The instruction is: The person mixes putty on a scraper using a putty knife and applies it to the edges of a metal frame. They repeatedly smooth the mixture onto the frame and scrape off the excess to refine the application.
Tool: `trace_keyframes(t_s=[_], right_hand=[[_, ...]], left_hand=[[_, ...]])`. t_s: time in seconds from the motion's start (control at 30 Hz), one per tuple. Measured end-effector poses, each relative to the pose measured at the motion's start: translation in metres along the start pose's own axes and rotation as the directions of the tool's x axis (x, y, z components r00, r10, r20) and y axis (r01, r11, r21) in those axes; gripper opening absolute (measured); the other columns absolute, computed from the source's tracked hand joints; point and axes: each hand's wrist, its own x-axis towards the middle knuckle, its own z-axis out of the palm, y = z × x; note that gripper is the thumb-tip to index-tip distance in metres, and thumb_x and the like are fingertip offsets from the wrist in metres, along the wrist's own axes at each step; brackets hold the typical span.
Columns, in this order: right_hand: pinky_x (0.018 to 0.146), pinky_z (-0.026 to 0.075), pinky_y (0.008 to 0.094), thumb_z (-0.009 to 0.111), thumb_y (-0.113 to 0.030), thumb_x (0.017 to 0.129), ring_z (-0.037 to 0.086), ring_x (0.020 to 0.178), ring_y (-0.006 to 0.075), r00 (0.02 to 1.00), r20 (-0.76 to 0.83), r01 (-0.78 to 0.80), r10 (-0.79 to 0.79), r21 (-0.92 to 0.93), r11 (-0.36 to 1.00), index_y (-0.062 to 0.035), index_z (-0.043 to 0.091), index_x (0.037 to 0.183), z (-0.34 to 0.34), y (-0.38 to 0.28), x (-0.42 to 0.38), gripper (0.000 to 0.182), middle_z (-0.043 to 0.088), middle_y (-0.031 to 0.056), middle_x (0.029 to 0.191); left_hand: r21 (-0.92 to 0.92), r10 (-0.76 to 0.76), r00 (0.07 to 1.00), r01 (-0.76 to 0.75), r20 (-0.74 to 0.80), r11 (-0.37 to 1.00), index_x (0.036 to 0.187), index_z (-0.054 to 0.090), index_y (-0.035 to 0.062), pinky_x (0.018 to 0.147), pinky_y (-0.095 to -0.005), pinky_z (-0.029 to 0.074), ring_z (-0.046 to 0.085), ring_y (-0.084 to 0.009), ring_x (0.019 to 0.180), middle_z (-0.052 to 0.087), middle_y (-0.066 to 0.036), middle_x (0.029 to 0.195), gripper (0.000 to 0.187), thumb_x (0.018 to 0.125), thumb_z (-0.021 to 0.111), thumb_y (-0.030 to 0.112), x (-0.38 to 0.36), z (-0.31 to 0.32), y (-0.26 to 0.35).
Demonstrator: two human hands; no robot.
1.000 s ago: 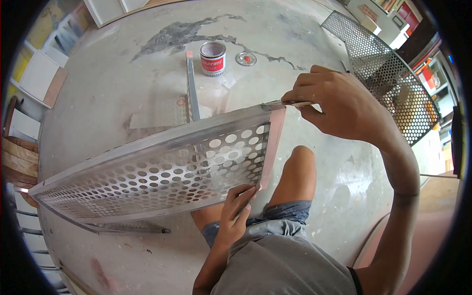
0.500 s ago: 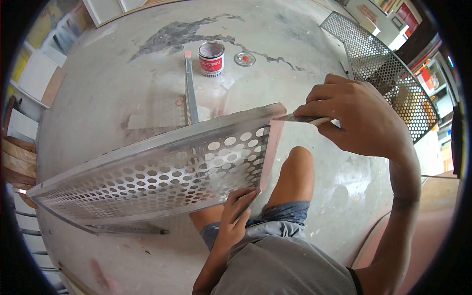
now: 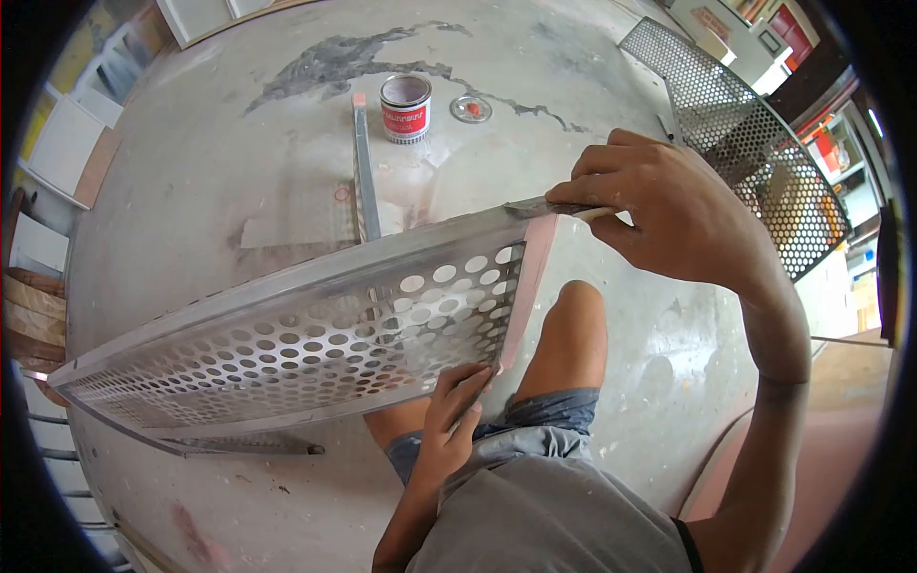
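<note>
A metal frame with a perforated sheet (image 3: 287, 277) stretches across my view. Pinkish filler covers its right end (image 3: 527, 286). My right hand (image 3: 669, 210) is closed on a putty knife (image 3: 535, 207), whose blade lies against the top right corner of the frame. Down at the lower right corner, my left hand (image 3: 451, 420) is closed on a thin dark flat piece (image 3: 480, 394), its fingertips right at the frame. On the floor beyond the frame stands an open can (image 3: 406, 113) with a red and white label, beside its round lid (image 3: 471, 109).
Behind the frame, a metal bar (image 3: 364, 172) with a pink tip runs along the concrete floor (image 3: 544, 67). A curved black perforated panel (image 3: 745, 124) stands at the right. White panels (image 3: 72, 143) lean at the left edge. My knees are just under the frame.
My right hand has moved up and left. The knife blade has gone from the right side of the corner onto its top edge. My left hand stays at the lower corner.
</note>
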Motion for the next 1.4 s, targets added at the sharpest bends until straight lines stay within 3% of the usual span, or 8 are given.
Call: trace_keyframes(t_s=[0.47, 0.57, 0.63, 0.77, 0.83, 1.03, 1.13, 1.4], right_hand=[[0.066, 0.052, 0.0345, 0.074, -0.003, 0.069, 0.061, 0.086, 0.0184, 0.998, 0.058, 0.005, -0.002, -0.053, 0.999, -0.0116, 0.072, 0.108, -0.016, -0.014, -0.024, 0.040, 0.068, 0.0032, 0.098], [0.066, 0.053, 0.0329, 0.074, -0.001, 0.065, 0.062, 0.085, 0.0186, 1.000, -0.008, -0.014, 0.013, -0.070, 0.997, -0.0110, 0.073, 0.106, -0.024, -0.015, -0.035, 0.042, 0.068, 0.0042, 0.097], [0.067, 0.053, 0.0328, 0.073, 0.001, 0.063, 0.063, 0.085, 0.0195, 0.988, -0.151, -0.034, 0.030, -0.022, 0.999, -0.0097, 0.073, 0.106, -0.020, -0.008, -0.038, 0.044, 0.068, 0.0053, 0.097], [0.066, 0.053, 0.0336, 0.073, 0.003, 0.063, 0.063, 0.085, 0.0206, 0.990, -0.142, -0.005, -0.001, -0.040, 0.999, -0.0083, 0.072, 0.106, -0.010, -0.008, -0.028, 0.044, 0.068, 0.0058, 0.097], [0.066, 0.052, 0.0341, 0.072, 0.002, 0.066, 0.062, 0.085, 0.0210, 0.993, -0.117, 0.022, -0.025, -0.027, 0.999, -0.0078, 0.072, 0.106, -0.001, -0.004, -0.019, 0.041, 0.067, 0.0056, 0.096], [0.069, 0.050, 0.0348, 0.070, 0.000, 0.074, 0.059, 0.088, 0.0203, 0.996, -0.075, 0.041, -0.040, 0.002, 0.999, -0.0075, 0.072, 0.104, 0.003, -0.003, -0.002, 0.031, 0.066, 0.0043, 0.093], [0.069, 0.050, 0.0351, 0.070, 0.000, 0.075, 0.059, 0.087, 0.0202, 0.997, -0.059, 0.039, -0.039, -0.005, 0.999, -0.0075, 0.072, 0.105, 0.005, -0.002, -0.001, 0.031, 0.066, 0.0042, 0.093], [0.067, 0.050, 0.0350, 0.072, -0.003, 0.072, 0.057, 0.085, 0.0185, 0.999, 0.006, 0.039, -0.039, -0.036, 0.999, -0.0082, 0.072, 0.106, 0.001, -0.003, -0.007, 0.034, 0.065, 0.0035, 0.092]], left_hand=[[0.013, 0.000, 1.000, 0.001, -0.009, 1.000, 0.124, 0.058, -0.0040, 0.094, -0.0314, 0.045, 0.056, -0.0217, 0.108, 0.050, -0.016, 0.125, 0.035, 0.092, 0.050, 0.007, 0.001, 0.001, -0.001], [0.031, 0.018, 1.000, -0.018, 0.016, 0.999, 0.125, 0.057, -0.0040, 0.095, -0.0320, 0.044, 0.056, -0.0217, 0.110, 0.050, -0.016, 0.126, 0.036, 0.091, 0.050, 0.006, 0.002, 0.001, 0.000], [-0.185, -0.100, 0.995, 0.095, -0.021, 0.978, 0.126, 0.055, -0.0042, 0.096, -0.0330, 0.044, 0.056, -0.0221, 0.110, 0.048, -0.016, 0.128, 0.037, 0.091, 0.050, 0.005, 0.001, 0.005, 0.003], [-0.119, -0.044, 0.998, 0.049, 0.044, 0.992, 0.131, 0.053, -0.0024, 0.097, -0.0305, 0.045, 0.055, -0.0214, 0.111, 0.047, -0.015, 0.131, 0.038, 0.094, 0.046, -0.002, 0.005, 0.002, 0.003], [-0.209, -0.095, 0.995, 0.101, 0.041, 0.973, 0.131, 0.053, -0.0026, 0.097, -0.0309, 0.046, 0.055, -0.0220, 0.112, 0.047, -0.016, 0.131, 0.038, 0.094, 0.046, -0.003, 0.003, 0.005, 0.003], [-0.186, -0.086, 0.995, 0.094, 0.049, 0.978, 0.131, 0.052, -0.0026, 0.097, -0.0313, 0.046, 0.054, -0.0220, 0.113, 0.047, -0.016, 0.131, 0.038, 0.093, 0.046, -0.004, 0.000, 0.005, 0.000], [-0.183, -0.110, 0.994, 0.110, 0.013, 0.977, 0.129, 0.054, -0.0031, 0.097, -0.0337, 0.045, 0.060, -0.0217, 0.106, 0.047, -0.015, 0.129, 0.043, 0.087, 0.046, -0.003, -0.002, 0.007, -0.003], [-0.175, -0.110, 0.994, 0.110, 0.009, 0.978, 0.128, 0.054, -0.0034, 0.097, -0.0336, 0.044, 0.060, -0.0214, 0.106, 0.047, -0.016, 0.129, 0.043, 0.087, 0.047, -0.004, -0.003, 0.004, -0.006]])
